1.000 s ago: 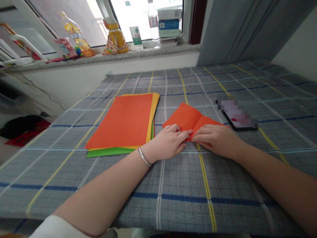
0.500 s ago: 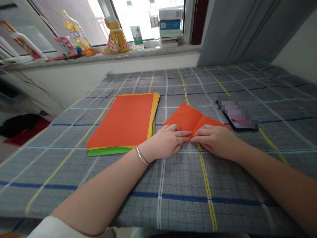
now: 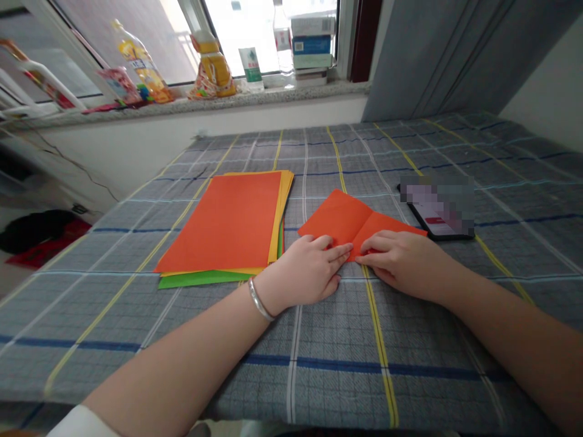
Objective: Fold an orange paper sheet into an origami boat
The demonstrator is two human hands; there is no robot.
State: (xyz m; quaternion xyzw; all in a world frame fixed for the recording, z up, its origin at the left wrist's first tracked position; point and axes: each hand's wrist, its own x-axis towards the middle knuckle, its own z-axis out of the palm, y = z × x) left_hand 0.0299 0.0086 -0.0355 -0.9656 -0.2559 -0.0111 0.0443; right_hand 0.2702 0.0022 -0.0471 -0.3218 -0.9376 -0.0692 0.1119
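A folded sheet of orange paper [image 3: 341,212] lies on the checked cloth, a crease running down its middle. My left hand [image 3: 314,267], with a silver bangle at the wrist, rests its outstretched fingers on the paper's near left part; its thumb is apart from them. From the right, my right hand [image 3: 394,258] has its bent fingers together on the paper's near edge, close to the left fingertips. Both hands cover parts of that near edge. Left of them lies a stack of coloured paper [image 3: 228,218], orange on top, with yellow and green edges showing below.
A phone [image 3: 437,212] lies to the right, beyond the paper's right corner. Checked cloth [image 3: 337,340] covers the surface. On the windowsill [image 3: 273,94] stand a drink bottle [image 3: 143,60], a yellow jug [image 3: 216,67], a tube [image 3: 250,67] and stacked boxes [image 3: 312,45].
My left hand has shifted slightly toward me, its thumb now lower. My right hand has moved a little right, leaving a wider gap between the hands. The paper is nearly unmoved.
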